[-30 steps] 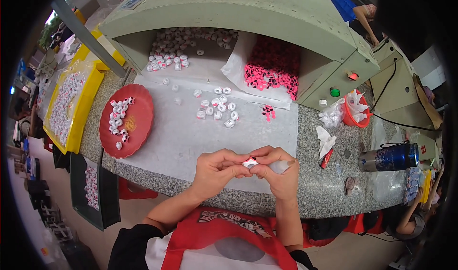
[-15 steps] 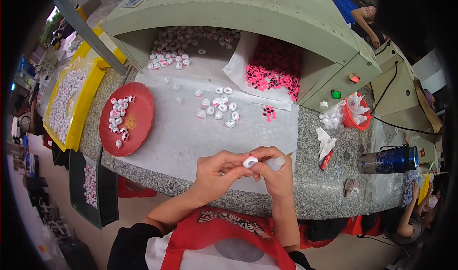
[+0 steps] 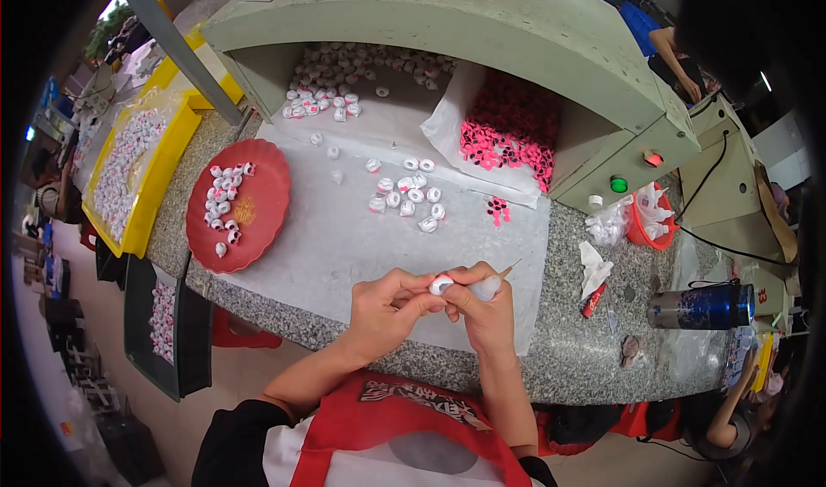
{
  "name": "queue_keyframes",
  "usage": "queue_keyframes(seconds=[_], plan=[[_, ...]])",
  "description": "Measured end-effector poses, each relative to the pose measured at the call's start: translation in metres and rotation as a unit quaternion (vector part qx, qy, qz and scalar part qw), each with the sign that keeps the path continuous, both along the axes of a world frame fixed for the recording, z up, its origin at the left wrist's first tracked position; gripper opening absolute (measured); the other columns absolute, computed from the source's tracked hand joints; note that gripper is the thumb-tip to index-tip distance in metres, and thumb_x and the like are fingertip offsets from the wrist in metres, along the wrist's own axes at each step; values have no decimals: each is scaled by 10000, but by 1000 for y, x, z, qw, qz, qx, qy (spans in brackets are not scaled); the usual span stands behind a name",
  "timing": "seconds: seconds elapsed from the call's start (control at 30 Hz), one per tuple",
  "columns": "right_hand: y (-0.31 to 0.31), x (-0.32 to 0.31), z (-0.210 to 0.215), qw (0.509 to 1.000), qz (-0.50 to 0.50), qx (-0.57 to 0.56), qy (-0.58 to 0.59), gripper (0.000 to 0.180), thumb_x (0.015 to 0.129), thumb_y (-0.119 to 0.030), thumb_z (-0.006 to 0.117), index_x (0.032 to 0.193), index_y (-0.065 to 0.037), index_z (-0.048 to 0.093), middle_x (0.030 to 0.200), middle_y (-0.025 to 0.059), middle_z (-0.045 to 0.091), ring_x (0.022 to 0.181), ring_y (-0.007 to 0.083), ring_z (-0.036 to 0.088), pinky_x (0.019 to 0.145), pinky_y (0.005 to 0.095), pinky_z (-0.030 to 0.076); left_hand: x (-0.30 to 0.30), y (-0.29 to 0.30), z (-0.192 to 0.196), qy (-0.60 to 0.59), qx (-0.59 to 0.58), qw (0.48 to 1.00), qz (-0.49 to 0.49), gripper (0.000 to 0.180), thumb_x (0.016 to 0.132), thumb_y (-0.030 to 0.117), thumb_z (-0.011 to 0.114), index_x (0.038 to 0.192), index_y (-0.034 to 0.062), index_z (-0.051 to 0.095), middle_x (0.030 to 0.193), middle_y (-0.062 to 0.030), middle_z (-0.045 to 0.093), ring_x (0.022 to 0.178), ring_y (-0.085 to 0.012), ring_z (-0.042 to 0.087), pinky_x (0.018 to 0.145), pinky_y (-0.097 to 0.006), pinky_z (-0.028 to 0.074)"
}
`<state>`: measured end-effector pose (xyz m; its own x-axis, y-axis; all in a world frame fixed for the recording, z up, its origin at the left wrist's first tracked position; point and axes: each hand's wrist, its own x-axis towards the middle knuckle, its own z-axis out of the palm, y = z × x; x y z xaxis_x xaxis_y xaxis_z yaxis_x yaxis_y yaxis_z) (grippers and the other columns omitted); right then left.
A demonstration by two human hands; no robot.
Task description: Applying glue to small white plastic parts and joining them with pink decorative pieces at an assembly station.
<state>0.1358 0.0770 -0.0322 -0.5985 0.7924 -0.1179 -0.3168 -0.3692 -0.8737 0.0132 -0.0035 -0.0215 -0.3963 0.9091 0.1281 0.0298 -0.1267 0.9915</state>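
Note:
Above the front part of the white sheet (image 3: 335,229), my two hands meet at a small rounded white piece (image 3: 440,285). My left hand (image 3: 383,305) is closed, pinching it between thumb and fingertips. Thumb and fingers of my right hand (image 3: 486,315) press on its other side. A small translucent squeeze bottle (image 3: 487,289) is tucked in the right hand, its thin pointed tip aimed away to the right. Beyond my hands lies a loose group of similar white pieces (image 3: 406,193), beside a little cluster of pink-and-black bits (image 3: 498,211).
A red scalloped plate (image 3: 268,242) with several white pieces stands left. The grey-green cabinet (image 3: 430,18) at the back holds more pieces and a pile of pink bits (image 3: 508,130). To the right are a red cup (image 3: 638,229), crumpled tissue (image 3: 594,268) and a blue tumbler (image 3: 701,306).
The view has shifted, so the bench sits a little further right. My hands stay together on the white piece, which has turned slightly; the bottle's thin tip shows more clearly.

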Motion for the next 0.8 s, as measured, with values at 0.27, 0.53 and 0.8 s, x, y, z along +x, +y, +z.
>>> queue_keyframes(seconds=[0.27, 0.53, 0.8], plan=[[-9, -30, -7, 979, -38, 42, -193, 145, 727, -96, 676, 798, -22, 573, 769, 61, 608, 573, 77, 556, 440, 192, 409, -102, -8, -27, 234, -66, 927, 286, 218, 741, 23, 628, 953, -7, 588, 691, -75, 635, 583, -117, 591, 523, -234, 462], [-6, -23, -20, 959, -55, 159, -228, 308, 726, -50, 641, 978, -42, 464, 845, 53, 531, 620, 94, 543, 477, 202, 430, -119, 39, -51, 567, -26, 797, 207, 313, 716, 84, 632, 1027, 87, 592, 960, -101, 562, 781, -255, 578, 629, -338, 467], [-1, 17, 3, 963, -119, 179, -163, 382, 753, 50, 544, 1063, -55, 348, 875, 76, 493, 759, 143, 565, 582, 245, 489, -63, 36, -7, 151, -154, 976, -19, 379, 765, 46, 600, 1138, 47, 528, 1051, -97, 563, 826, -180, 598, 650, -286, 493]])
